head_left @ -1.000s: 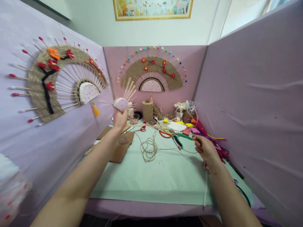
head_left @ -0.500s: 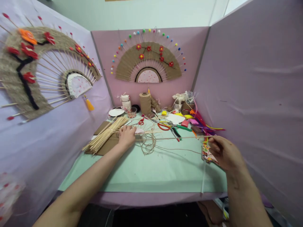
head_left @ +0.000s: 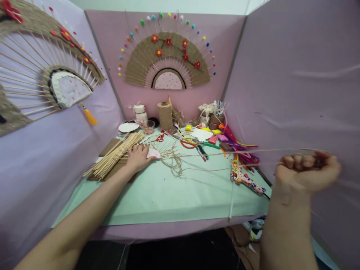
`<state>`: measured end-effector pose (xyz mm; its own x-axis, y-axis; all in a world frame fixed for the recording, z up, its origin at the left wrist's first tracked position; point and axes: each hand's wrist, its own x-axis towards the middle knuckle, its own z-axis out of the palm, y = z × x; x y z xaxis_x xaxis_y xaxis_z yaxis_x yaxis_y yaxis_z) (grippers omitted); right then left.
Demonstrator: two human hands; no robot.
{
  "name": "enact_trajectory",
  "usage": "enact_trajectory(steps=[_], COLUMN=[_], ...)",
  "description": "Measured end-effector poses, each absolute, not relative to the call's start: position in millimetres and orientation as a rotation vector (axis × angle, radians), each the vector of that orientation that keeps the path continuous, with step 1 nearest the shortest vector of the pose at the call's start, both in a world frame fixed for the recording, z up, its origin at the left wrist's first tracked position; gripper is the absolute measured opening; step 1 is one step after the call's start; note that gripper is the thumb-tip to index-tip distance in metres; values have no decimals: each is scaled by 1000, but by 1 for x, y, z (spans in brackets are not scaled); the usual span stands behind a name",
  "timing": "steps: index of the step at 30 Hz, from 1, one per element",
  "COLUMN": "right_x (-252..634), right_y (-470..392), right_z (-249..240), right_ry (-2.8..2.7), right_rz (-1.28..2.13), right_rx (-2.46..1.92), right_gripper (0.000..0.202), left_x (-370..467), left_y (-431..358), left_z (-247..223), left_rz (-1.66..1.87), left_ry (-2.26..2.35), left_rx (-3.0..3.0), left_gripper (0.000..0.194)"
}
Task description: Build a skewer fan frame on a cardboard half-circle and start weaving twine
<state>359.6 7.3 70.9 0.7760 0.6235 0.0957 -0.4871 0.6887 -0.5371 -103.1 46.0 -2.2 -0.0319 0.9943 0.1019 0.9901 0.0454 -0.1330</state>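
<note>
My left hand (head_left: 138, 157) is over the left edge of a small fan of thin sticks, fingers curled down on it and thumb stretched along its near side. The fan's white half-round centre piece (head_left: 153, 153) shows beside the fingers; the part beneath my hand is hidden. My right hand (head_left: 308, 170) is raised at the right, closed around brown twine (head_left: 261, 150) that runs taut back toward the fan. A loose coil of twine (head_left: 173, 167) lies on the table just right of the fan, with a slack strand running rightward.
A bundle of bamboo sticks (head_left: 112, 155) rests on brown cardboard (head_left: 108, 147) at the left. Scissors (head_left: 188, 144), pliers (head_left: 210, 144) and a twine spool (head_left: 165, 116) sit farther back. A patterned glue gun (head_left: 247, 180) lies at the right near pipe cleaners (head_left: 239, 144). Finished fans hang on the walls.
My right hand has moved far to the right and up, drawing the twine out longer. My left hand stays at the fan, whose centre piece shows more. The view has shifted right and down.
</note>
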Motion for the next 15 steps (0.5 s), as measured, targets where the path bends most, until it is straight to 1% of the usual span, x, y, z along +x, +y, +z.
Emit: enact_trajectory(steps=[2, 4, 8, 12, 15], right_x=[362, 359, 340, 317, 314], right_y=[6, 7, 19, 34, 36], right_z=[77, 84, 101, 122, 138], right_ry=[-247, -238, -294, -440, -464], right_rz=[585, 594, 652, 736, 656], right_rx=[-496, -507, -505, -473, -435], right_gripper=[37, 40, 36, 30, 35], left_x=[-111, -120, -134, -137, -136], left_y=[47, 47, 47, 45, 45], left_z=[0, 4, 13, 24, 30], left_rz=[46, 58, 15, -133, -193], left_ry=[-2098, -2055, -2098, -2147, -2168], left_rx=[-2114, -2147, -2064, -1922, -1865], left_gripper=[70, 70, 70, 69, 68])
